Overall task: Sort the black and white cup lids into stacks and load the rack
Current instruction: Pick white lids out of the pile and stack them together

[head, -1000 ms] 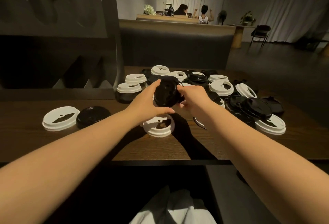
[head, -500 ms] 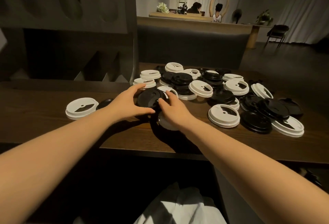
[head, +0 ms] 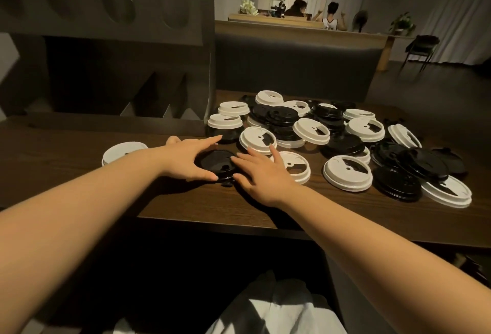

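Flat on the dark wood-grain table (head: 79,147) lay the glossy black round plastic cup lid (head: 215,161), close to its near edge, and you had it framed between both hands. Your left hand (head: 186,157) spread around its left rim, fingers nearly straight and fanned wide, the index finger reaching past the far rim and the thumb lying against the near edge; no finger was curled round it. Your right hand (head: 261,174) lay flat and relaxed to the right, its fingertips resting on the lid's right rim and the fingers splayed over the matte white round plastic lid (head: 299,166) just behind. Whether a second black lid sat under the first could not be told.

Left of your left forearm a single white lid (head: 117,151) lay flat, partly hidden. Beyond and to the right sprawled the loose heap of black and white lids (head: 332,137), ridged discs with sip openings, overlapping, some tilted. Behind the table on the left rose the dark angular rack (head: 106,41), its slanted dividers in shadow. Pale cloth (head: 279,312) showed at your lap.
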Available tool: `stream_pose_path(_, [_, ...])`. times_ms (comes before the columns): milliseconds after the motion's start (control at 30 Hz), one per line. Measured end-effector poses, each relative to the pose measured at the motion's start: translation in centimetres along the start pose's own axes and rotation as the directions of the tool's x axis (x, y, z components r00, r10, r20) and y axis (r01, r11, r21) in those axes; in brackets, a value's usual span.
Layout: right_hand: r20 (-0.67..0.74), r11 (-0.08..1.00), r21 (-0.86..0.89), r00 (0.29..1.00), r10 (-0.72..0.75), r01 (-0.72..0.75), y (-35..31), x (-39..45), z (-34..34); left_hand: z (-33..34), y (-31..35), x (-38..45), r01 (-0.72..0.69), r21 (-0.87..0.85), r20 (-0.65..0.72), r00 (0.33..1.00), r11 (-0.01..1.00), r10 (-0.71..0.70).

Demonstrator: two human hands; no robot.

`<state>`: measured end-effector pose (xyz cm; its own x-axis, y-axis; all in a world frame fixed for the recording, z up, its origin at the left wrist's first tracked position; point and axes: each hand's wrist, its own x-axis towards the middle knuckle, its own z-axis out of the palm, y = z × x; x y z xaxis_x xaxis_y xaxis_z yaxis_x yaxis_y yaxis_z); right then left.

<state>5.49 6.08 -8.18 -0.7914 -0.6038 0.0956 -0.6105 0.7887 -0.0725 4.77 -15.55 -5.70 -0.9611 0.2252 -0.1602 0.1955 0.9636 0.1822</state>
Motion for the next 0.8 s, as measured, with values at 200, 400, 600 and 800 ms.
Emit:
stream_pose_path(200, [-0.017, 0.998, 0.040, 0.999, 0.051, -0.050, 0.0, 0.5, -0.1, 0.9, 0.6, -0.2, 0.011, -0.065, -0.106, 0.994, 0.998, -0.018])
stream_pose_path(400, [-0.233, 0.997, 0.064, 0.971, 0.055, -0.041, 3.2, -1.3, -2.3, 0.3, 1.1, -0.2, -0.005, -0.174, -0.083, 0.997, 0.985, -0.010])
stream_pose_path(600, [-0.085, 0.944, 0.033, 0.940, 0.331, -0.329, 7.1, -3.5, -1.8, 1.1, 7.0, 1.9, -0.212, -0.147, -0.274, 0.947, 0.966, 0.167])
stream_pose_path(800, [0.153, 0.940, 0.038, 0.932, 0.329, -0.338, 7.8, -3.8, -2.9, 1.3, 11.6, 3.9, -0.176, 0.023, -0.062, 0.982, 0.984, 0.177])
